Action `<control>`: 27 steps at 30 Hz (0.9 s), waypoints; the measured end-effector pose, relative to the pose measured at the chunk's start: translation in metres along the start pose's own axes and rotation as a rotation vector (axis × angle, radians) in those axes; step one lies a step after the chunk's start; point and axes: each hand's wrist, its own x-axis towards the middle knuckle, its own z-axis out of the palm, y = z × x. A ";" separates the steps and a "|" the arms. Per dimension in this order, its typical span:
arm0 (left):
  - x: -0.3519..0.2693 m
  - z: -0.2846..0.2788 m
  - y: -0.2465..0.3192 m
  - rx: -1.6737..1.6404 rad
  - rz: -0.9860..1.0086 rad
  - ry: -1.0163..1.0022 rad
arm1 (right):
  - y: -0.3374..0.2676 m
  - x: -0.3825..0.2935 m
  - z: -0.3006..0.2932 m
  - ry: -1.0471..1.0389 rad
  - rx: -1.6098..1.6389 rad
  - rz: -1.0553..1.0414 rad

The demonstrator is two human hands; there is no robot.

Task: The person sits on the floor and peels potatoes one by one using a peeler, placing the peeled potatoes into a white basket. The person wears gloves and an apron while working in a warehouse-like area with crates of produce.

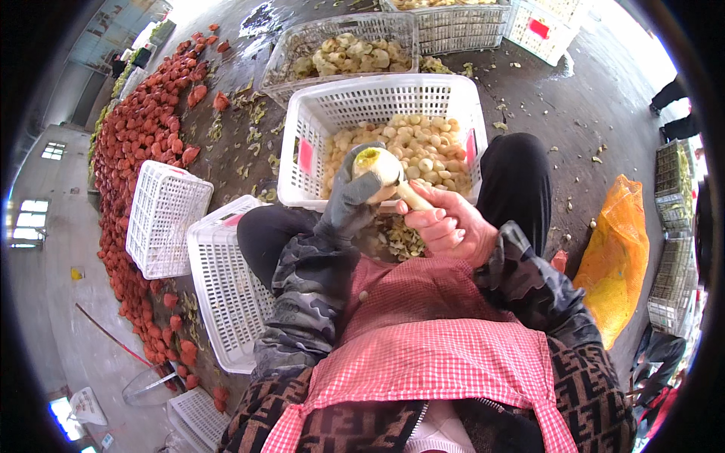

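My left hand (354, 192), in a grey glove, holds a pale, round, peeled vegetable or fruit (386, 170) with a yellow-green patch on top. Bare and curled, my right hand (450, 221) grips the light-coloured handle (413, 197) of a small tool, whose working end is hidden against the vegetable. Both hands are over the near edge of a white plastic crate (294, 170), in which many small, pale round pieces (425, 141) lie. Peel scraps (403, 240) are on the floor between my knees, below the hands.
Behind the white crate stands a clear crate (340, 25) of larger pale pieces. Empty white crates (164, 221) and a long heap of reddish-brown items (136, 130) lie to the left. An orange mesh sack (617, 255) is at the right. People's dark-clothed legs (671, 96) show at the far right.
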 end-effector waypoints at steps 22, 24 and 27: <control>0.014 -0.017 -0.006 -0.249 0.196 0.225 | 0.008 0.045 0.019 0.822 -2.323 -0.845; 0.013 -0.014 -0.005 -0.131 0.268 0.230 | 0.009 0.046 0.014 0.828 -2.354 -0.866; 0.009 -0.010 -0.003 -0.034 0.284 0.266 | 0.007 0.047 0.009 0.823 -2.390 -0.820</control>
